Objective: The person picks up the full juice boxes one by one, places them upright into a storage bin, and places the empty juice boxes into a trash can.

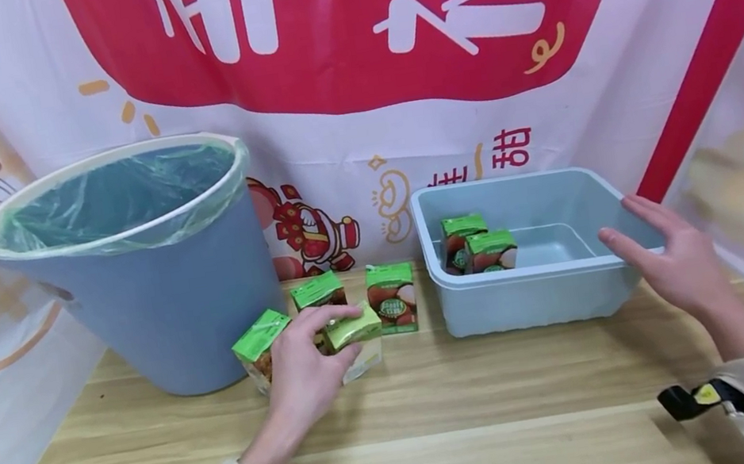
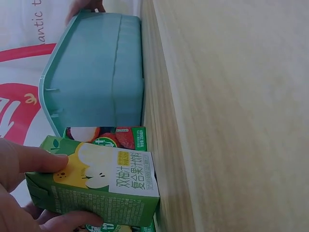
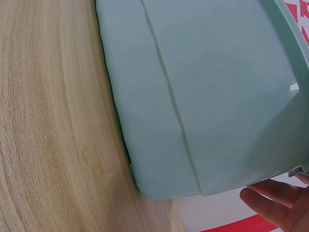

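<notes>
One grip, the left hand, pinches a yellow-topped juice box; the right hand, fingers extended, touches the tub.

Meeting on one tub from head and wrists.
From the head, facing forward and down over the table; at the left wrist, turned sideways close to a white-fronted carton shared with the head view, facing the tub beyond; at the right wrist, turned oppositely, nearest of all to the tub.
</notes>
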Tool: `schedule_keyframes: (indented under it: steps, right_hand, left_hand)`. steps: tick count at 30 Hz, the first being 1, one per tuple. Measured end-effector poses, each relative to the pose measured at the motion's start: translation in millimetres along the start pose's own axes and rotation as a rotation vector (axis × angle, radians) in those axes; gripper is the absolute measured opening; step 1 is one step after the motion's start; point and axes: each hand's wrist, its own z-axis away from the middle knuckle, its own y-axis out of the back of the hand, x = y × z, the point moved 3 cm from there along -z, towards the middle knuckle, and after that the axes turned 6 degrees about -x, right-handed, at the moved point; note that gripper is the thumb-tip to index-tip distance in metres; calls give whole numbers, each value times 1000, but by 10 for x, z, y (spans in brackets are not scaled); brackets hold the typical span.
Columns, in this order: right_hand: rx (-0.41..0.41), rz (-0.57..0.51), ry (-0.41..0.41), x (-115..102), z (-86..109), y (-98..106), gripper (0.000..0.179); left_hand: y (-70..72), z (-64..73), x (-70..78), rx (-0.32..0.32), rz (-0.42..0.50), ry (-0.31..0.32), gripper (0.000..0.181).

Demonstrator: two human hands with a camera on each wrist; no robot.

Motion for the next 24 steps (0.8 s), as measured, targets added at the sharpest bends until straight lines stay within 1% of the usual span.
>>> schedule_keyframes:
  steps: [3,7,14,18,21,24]
  right_hand:
    - [-4,0,-5,4,8,3,83]
    - [-4,-4,-4,7,8,6,83]
    - [-9,3,-3,-4,-15,-8,82]
    - [-7,11,-6,-13,-13,-10,82]
    - [-4,19,-7,-16,-9,-5,82]
    - [-1,23,-10,-11,-5,3,82]
  left_hand:
    - [13,-1,7,-12,-4,9,46]
    - [34,2,21,-26,-21,0,44]
    - [69,4,66,-8,-21,-17,42]
    - [104,7,127,-8,22,-32,42]
    - [126,-14,200,-5,74,-60,42]
    - [159,-56,289,13,101,-95,43]
